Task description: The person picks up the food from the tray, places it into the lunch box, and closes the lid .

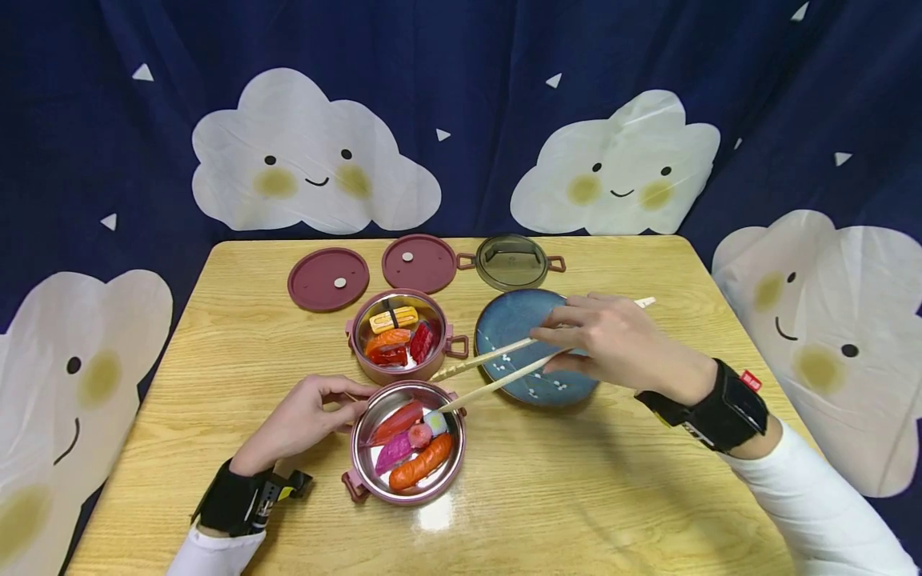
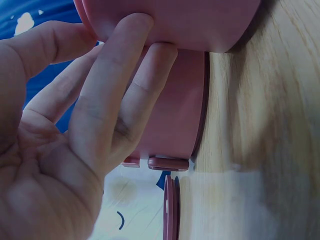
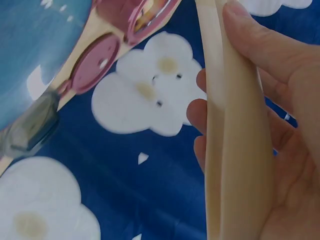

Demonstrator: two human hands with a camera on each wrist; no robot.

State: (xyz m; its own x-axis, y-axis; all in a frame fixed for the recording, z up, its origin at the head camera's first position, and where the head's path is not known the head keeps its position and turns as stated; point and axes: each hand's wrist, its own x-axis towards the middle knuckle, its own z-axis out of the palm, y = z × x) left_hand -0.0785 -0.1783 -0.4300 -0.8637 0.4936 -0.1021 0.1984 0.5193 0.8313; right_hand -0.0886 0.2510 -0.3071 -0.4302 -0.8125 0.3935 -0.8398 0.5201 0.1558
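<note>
Right hand holds chopsticks, tips at the small white roll in the near bowl; left hand fingers steady its rim. Contact looks loose; a weak grip could drop the roll onto the bench.

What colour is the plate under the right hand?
Dark blue plate, small white marks; head view.

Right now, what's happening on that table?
A person's right hand holds chopsticks, their tips reaching a small white piece in the near pink container of toy sushi. The left hand steadies that container's side. A second filled container sits behind it, beside an empty blue plate; three lids lie further back.
</note>
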